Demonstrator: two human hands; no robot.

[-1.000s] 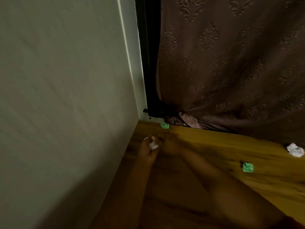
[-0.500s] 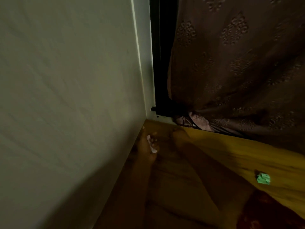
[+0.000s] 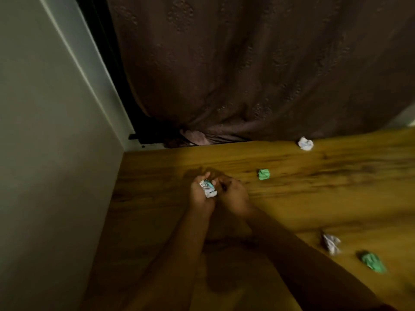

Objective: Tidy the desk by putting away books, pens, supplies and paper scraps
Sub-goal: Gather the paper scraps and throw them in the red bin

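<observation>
Cupped in the left hand (image 3: 200,194), a wad of crumpled paper scraps (image 3: 208,188) sits loosely; the right hand (image 3: 232,194) curls beside it, grip unclear. Reaching right for the green scrap (image 3: 263,174) on the worktop (image 3: 314,198) could spill the wad.

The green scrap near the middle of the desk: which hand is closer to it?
Right. The right hand sits just left of the green scrap; the left hand, holding scraps, is farther left.
</observation>
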